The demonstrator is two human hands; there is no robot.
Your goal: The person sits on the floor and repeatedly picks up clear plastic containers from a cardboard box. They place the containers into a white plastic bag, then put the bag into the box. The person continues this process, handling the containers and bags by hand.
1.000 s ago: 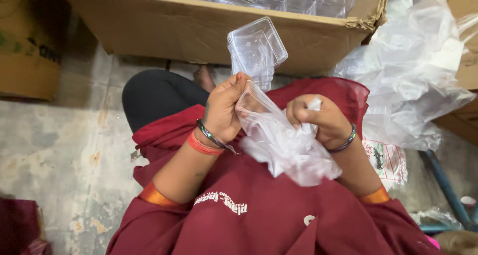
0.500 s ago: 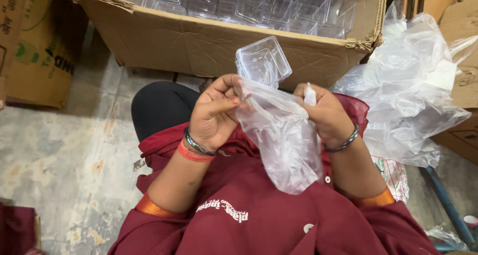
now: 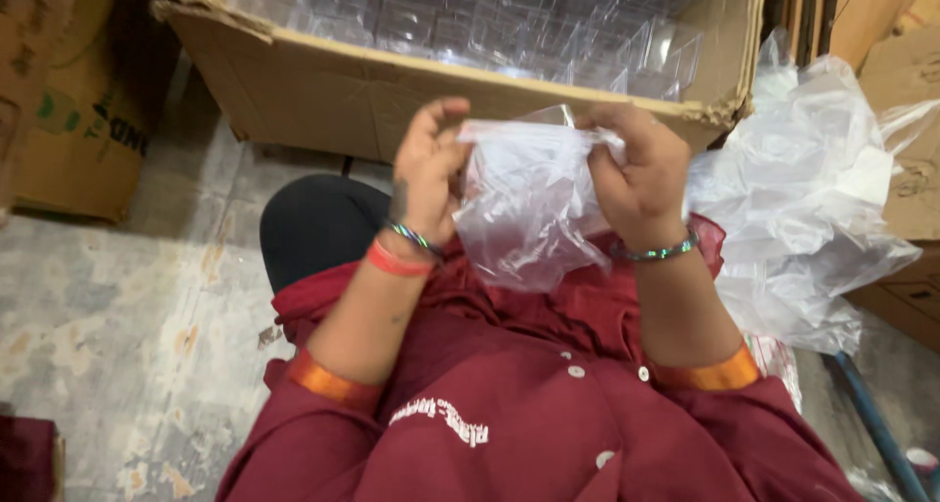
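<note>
Both my hands hold a clear plastic bag (image 3: 529, 208) stretched between them above my lap. My left hand (image 3: 428, 169) grips its left top edge, my right hand (image 3: 641, 174) its right top edge. A clear plastic box shows faintly inside the bag near the top; its outline is hard to make out. Bracelets sit on both wrists, and I wear a dark red top with orange cuffs.
A big cardboard carton (image 3: 372, 91) full of clear plastic boxes (image 3: 509, 22) stands just beyond my hands. A heap of clear plastic bags (image 3: 813, 208) lies to the right. Another carton (image 3: 69, 110) is at left, more cartons at far right, and a blue rod (image 3: 871, 424) at lower right.
The clear box that stood above the bag's mouth has gone down into the bag. Both hands have risen and now hold the bag's top edge apart.
</note>
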